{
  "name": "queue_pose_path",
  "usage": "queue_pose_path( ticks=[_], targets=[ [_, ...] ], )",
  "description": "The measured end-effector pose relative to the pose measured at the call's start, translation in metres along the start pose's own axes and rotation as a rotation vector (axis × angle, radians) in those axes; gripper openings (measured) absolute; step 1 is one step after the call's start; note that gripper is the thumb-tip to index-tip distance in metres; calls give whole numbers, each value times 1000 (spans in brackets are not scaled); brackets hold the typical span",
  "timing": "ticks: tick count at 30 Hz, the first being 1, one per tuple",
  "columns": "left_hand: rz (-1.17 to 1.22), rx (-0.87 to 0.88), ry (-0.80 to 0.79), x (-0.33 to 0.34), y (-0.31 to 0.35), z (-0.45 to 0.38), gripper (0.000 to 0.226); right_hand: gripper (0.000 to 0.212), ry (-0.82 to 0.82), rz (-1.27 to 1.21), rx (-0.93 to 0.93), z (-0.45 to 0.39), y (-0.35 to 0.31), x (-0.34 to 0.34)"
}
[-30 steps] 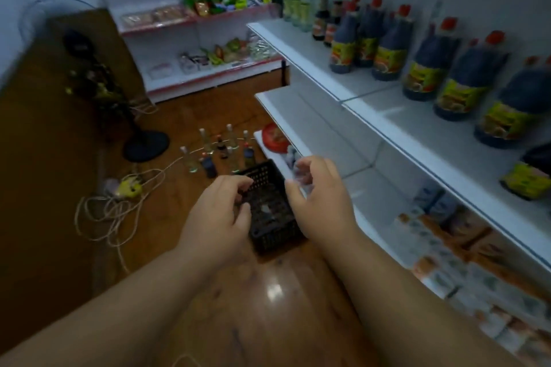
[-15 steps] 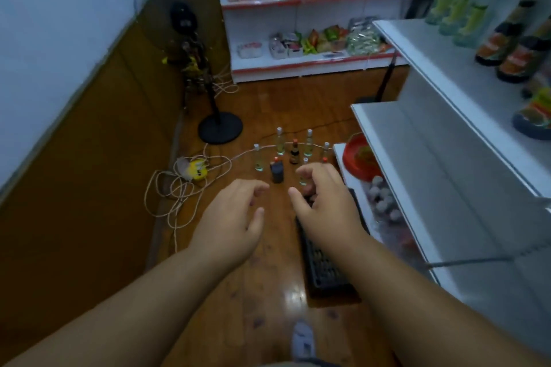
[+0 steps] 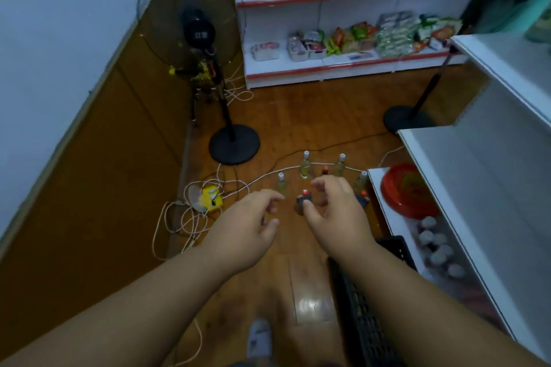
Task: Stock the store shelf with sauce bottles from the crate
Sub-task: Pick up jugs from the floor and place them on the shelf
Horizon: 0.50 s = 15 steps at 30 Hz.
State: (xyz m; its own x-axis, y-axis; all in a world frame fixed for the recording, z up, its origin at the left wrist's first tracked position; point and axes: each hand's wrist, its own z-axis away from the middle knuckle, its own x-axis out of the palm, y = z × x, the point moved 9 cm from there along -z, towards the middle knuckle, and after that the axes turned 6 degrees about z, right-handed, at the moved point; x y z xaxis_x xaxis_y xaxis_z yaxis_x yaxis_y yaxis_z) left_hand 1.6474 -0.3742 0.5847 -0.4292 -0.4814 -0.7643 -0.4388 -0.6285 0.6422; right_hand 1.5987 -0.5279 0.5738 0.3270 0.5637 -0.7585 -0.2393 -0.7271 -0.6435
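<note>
Both hands reach forward with nothing in them: the left hand [image 3: 249, 225] has its fingers loosely spread, and the right hand [image 3: 338, 211] is cupped with thumb and fingers apart. Just beyond the fingertips a small cluster of bottles [image 3: 305, 168] stands upright on the wooden floor [image 3: 298, 116]. Some are pale with white caps. A dark bottle [image 3: 303, 202] with a red cap stands between the two hands, closest to the right thumb. The black crate [image 3: 362, 316] lies under the right forearm, beside the white shelf [image 3: 483, 176]; whether it has anything in it cannot be told.

The bottles look small and light, rigid, probably smooth-sided and easy to knock over, since they stand close together. Whether glass or plastic cannot be told, so treat them as breakable. The body just below the neck seems the safest place to pinch.

The floor is glossy and hard, crossed by a white cord [image 3: 185, 217] left of the left hand. A standing fan [image 3: 196, 36] is farther ahead to the left, and a red dish [image 3: 407, 189] sits on the lowest shelf board to the right of the right hand.
</note>
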Motion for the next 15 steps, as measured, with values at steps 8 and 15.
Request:
queue_pose_path(
  ticks=[8, 15],
  targets=[
    [91, 19, -268, 56, -13, -161, 34, 31, 105, -24, 261, -92, 91, -3],
    [103, -136, -395, 73, -52, -274, 27, 33, 40, 27, 373, -198, 137, 29]
  ],
)
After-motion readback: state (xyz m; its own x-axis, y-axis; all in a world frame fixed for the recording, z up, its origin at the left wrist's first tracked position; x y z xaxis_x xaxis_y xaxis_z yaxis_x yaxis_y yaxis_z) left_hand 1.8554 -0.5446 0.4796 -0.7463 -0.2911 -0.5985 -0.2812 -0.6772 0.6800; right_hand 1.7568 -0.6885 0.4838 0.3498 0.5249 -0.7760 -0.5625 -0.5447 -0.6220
